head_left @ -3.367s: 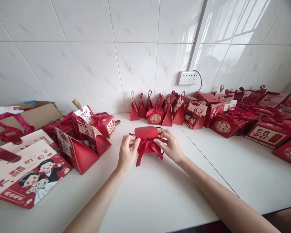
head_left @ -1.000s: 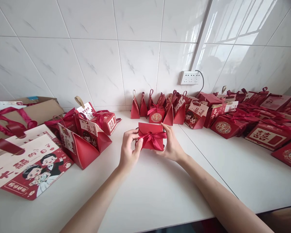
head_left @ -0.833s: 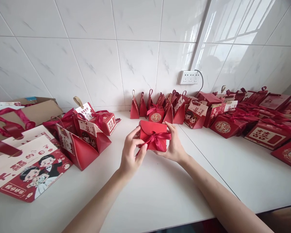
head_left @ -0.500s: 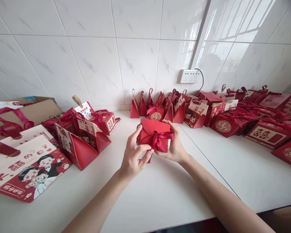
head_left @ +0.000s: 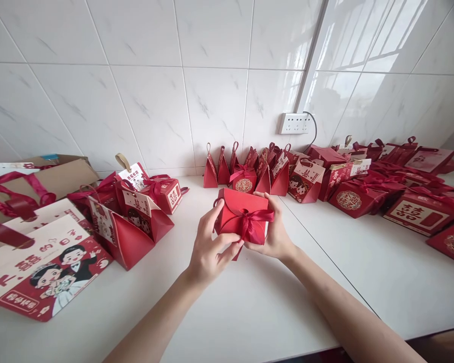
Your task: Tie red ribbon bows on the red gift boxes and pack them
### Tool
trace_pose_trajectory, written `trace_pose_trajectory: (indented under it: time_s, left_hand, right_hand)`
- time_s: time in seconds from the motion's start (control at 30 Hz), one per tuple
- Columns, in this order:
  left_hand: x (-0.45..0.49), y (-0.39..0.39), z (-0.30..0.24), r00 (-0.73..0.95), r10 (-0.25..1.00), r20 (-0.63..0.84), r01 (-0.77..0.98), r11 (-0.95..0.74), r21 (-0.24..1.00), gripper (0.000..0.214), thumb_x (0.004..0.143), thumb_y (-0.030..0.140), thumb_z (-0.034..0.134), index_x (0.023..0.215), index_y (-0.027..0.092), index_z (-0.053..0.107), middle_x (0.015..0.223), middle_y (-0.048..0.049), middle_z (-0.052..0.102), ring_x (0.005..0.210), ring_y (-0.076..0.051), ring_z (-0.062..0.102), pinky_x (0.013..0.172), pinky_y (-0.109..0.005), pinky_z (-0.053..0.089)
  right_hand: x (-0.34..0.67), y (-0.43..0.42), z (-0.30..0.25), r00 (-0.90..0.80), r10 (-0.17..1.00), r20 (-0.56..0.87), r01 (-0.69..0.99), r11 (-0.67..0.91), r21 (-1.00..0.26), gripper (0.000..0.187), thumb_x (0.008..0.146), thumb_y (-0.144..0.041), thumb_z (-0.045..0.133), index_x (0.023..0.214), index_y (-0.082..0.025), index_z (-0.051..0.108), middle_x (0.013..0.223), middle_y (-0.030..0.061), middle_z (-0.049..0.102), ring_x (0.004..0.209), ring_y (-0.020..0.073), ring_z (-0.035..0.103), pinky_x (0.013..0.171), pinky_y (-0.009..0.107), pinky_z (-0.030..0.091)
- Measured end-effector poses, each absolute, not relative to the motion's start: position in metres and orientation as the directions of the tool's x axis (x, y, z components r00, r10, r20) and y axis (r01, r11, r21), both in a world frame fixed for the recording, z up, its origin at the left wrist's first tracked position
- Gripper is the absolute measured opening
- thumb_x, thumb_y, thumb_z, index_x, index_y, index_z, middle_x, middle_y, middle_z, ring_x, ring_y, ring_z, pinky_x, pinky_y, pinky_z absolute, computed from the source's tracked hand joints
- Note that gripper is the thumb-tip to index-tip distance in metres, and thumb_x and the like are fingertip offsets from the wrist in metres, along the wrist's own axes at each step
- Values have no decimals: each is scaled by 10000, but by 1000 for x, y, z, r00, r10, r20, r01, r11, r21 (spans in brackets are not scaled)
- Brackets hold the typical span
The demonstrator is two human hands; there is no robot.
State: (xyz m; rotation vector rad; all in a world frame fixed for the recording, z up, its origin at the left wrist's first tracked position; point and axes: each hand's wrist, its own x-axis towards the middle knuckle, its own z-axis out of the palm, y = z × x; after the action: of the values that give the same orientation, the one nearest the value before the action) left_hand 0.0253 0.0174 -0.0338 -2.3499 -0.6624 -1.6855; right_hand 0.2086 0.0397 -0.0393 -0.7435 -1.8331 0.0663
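Head view — red box (head_left: 239, 214) between left hand (head_left: 210, 248), right hand (head_left: 275, 233).

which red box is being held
The red paper box with a ribbon bow, held by left hand and right hand; the rest sit on the white counter.

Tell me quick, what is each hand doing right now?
The left hand is closed on the red gift box, fingertips by its ribbon.
The right hand is closed on the same box, at its right side.

Domestic room, likely kitchen — glossy white wall tiles (head_left: 155, 106), white countertop (head_left: 249, 307), wall socket (head_left: 293, 123) (cable (head_left: 314, 132) plugged in).
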Motion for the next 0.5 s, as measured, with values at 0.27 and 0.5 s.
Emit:
trace_pose_trajectory:
  time_s: [0.27, 0.5]
  left_hand:
    - [23, 20, -37, 319, 261, 911, 371, -919, 134, 175, 902, 214, 423, 1067, 176, 466, 1443, -186, 339, 1328, -306, 369, 984, -494, 429]
    - [14, 29, -47, 312, 237, 920, 514, -857, 46, 303, 868, 181, 430, 1168, 183, 391, 1399, -185, 344, 1346, -299, 328, 996, -487, 411]
  right_hand:
    - [202, 41, -38, 19, 848, 530, 18, 530, -848, 835, 563, -424, 793, 1251, -250, 354, 1296, 122, 485, 1246, 332, 450, 1062, 560, 343]
    - [194, 38, -21, -336, 942, 15, -780, -269, -565, 392, 865, -448, 447, 1156, -195, 512, 1108, 62, 657, 1047, 218, 613, 876, 385, 549]
